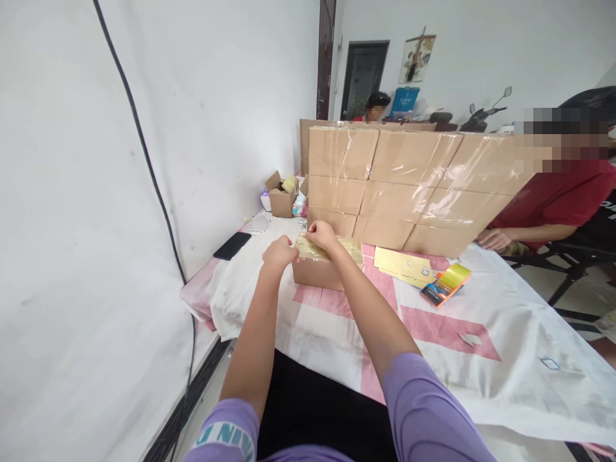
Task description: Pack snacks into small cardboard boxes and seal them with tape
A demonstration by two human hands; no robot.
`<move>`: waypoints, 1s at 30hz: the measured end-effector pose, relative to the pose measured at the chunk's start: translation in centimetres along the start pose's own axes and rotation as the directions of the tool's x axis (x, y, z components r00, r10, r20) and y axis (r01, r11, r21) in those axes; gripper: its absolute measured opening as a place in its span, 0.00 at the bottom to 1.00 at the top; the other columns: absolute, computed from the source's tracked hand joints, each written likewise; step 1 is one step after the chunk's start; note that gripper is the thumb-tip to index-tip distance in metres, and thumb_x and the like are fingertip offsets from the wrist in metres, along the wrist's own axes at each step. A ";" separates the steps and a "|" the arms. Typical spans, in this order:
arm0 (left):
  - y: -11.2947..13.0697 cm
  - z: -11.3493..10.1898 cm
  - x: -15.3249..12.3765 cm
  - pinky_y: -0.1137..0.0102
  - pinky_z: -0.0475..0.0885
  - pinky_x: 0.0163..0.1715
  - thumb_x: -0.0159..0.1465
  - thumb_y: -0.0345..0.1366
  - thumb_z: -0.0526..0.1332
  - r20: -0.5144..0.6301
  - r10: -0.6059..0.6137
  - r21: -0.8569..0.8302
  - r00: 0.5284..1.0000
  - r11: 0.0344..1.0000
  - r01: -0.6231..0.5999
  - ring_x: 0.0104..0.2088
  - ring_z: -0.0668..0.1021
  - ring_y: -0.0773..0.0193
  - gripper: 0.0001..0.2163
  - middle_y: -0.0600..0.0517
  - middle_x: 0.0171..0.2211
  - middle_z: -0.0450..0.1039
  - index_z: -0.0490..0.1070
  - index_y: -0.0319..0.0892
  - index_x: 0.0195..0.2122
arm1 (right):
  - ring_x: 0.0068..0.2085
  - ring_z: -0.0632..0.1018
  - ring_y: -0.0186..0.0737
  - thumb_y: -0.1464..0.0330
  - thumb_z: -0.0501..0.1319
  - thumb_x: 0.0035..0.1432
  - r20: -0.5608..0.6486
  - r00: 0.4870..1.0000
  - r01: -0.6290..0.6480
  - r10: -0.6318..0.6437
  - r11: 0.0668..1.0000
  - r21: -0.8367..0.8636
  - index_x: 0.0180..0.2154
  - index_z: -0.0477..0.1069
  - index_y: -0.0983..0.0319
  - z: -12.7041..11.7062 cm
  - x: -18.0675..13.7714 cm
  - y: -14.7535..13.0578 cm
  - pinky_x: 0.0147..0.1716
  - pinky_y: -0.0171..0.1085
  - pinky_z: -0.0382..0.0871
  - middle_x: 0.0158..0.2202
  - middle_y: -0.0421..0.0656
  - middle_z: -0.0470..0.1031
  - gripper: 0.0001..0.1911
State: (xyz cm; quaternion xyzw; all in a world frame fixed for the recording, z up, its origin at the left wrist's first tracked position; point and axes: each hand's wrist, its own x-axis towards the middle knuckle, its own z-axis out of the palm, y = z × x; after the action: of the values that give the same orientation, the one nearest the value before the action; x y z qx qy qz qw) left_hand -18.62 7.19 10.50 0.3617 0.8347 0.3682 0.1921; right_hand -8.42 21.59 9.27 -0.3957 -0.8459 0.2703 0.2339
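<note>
A small brown cardboard box [315, 273] sits on the white and pink cloth of the table [433, 333] in front of me. Its top holds shiny yellow-gold packets [349, 246] in clear wrap. My left hand [279, 252] is closed in a fist at the box's near left corner, gripping the edge of the packets. My right hand [321, 235] rests on top of the packets at the far side, fingers curled down on them. Both forearms reach out from purple sleeves.
A stack of taped cardboard boxes [409, 186] stands behind the small box. Flat yellow sheets [402, 264] and a coloured packet [445, 284] lie to the right. A black phone [232, 245] and an opened small carton [282, 194] sit left. A person in red [553, 199] sits right; another person is far back.
</note>
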 end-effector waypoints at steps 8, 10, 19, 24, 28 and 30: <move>-2.6 0.8 -0.4 0.69 0.63 0.29 0.54 0.41 0.69 0.039 0.052 -0.220 0.998 0.975 -0.042 0.29 0.76 0.58 0.12 0.52 0.19 0.75 0.71 0.44 0.35 | 0.31 0.71 0.35 0.66 0.68 0.55 -0.014 0.999 0.028 -0.029 0.999 -0.022 0.33 0.74 0.63 -0.1 -0.3 -0.2 0.31 0.34 0.58 0.33 0.42 0.77 0.07; -3.3 1.5 -0.9 0.71 0.60 0.25 0.57 0.45 0.67 0.054 0.067 -0.322 0.996 0.946 -0.047 0.21 0.71 0.64 0.15 0.52 0.19 0.75 0.71 0.42 0.39 | 0.31 0.71 0.35 0.66 0.68 0.56 -0.013 0.999 0.036 -0.036 0.999 -0.031 0.32 0.74 0.63 -0.1 -0.4 -0.2 0.31 0.34 0.57 0.32 0.42 0.77 0.07; -6.7 5.0 -2.1 0.75 0.55 0.21 0.58 0.58 0.63 -0.083 0.112 -0.563 0.990 0.814 -0.139 0.18 0.61 0.71 0.25 0.61 0.16 0.60 0.70 0.40 0.42 | 0.36 0.72 0.36 0.65 0.69 0.58 -0.032 0.996 0.079 -0.083 0.993 -0.087 0.32 0.74 0.63 0.1 -0.5 -0.1 0.35 0.34 0.60 0.39 0.45 0.77 0.08; -7.8 5.5 -1.7 0.75 0.56 0.21 0.56 0.58 0.66 -0.144 0.134 -0.570 0.981 0.799 -0.193 0.18 0.63 0.70 0.26 0.62 0.16 0.59 0.69 0.41 0.43 | 0.37 0.73 0.38 0.64 0.68 0.59 -0.033 0.995 0.089 -0.093 0.989 -0.115 0.33 0.75 0.62 0.3 -0.3 0.0 0.37 0.35 0.62 0.41 0.45 0.77 0.08; -8.2 5.9 -1.2 0.75 0.57 0.21 0.56 0.57 0.66 -0.161 0.140 -0.572 0.977 0.794 -0.208 0.18 0.62 0.70 0.25 0.63 0.15 0.58 0.70 0.41 0.43 | 0.38 0.74 0.38 0.64 0.67 0.60 -0.027 0.994 0.101 -0.106 0.985 -0.138 0.33 0.75 0.62 0.5 -0.1 0.2 0.39 0.35 0.63 0.42 0.45 0.76 0.08; -8.4 6.1 -1.0 0.75 0.56 0.21 0.57 0.57 0.66 -0.161 0.142 -0.574 0.977 0.792 -0.210 0.18 0.62 0.70 0.25 0.63 0.15 0.58 0.70 0.41 0.44 | 0.39 0.74 0.39 0.63 0.67 0.60 -0.025 0.993 0.109 -0.114 0.983 -0.151 0.33 0.75 0.62 0.6 -0.1 0.2 0.41 0.35 0.64 0.42 0.46 0.76 0.09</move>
State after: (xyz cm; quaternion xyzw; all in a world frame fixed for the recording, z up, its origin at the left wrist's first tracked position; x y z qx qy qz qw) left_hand -18.29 5.44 0.23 0.3400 0.6518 0.6435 0.2132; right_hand -8.60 21.46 8.65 -0.3687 -0.8806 0.1862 0.2322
